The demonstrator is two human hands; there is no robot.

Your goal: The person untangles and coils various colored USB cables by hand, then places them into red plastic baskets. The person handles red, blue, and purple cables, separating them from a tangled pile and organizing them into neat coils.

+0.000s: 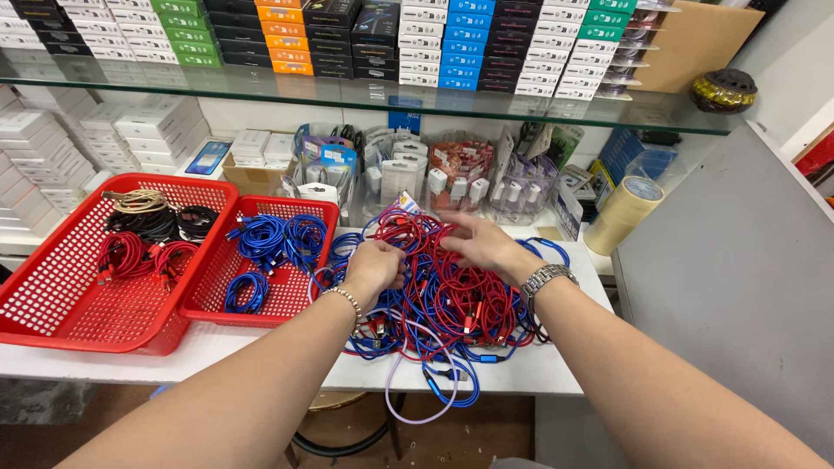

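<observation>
Cable pile [443,295], red + blue, tangled, frame centre on white counter [261,347]
Left hand [375,265] fisted on strands, right hand [478,243] fingers spread, pinching a red one; risk: pulling tightens knots, drags loops off front edge

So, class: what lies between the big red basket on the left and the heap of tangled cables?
In the head view, a smaller red basket holding blue cables sits between the big red basket and the heap of tangled cables.

- Braided, matt cloth-like sheathing on tangled red and blue cables [443,295].
- Glossy perforated plastic on big red basket [52,304].
- Shiny metal links on wristwatch [547,278].
- Smooth clear glass on shelf [347,91].
- Matt paper on tape roll [621,213].
</observation>
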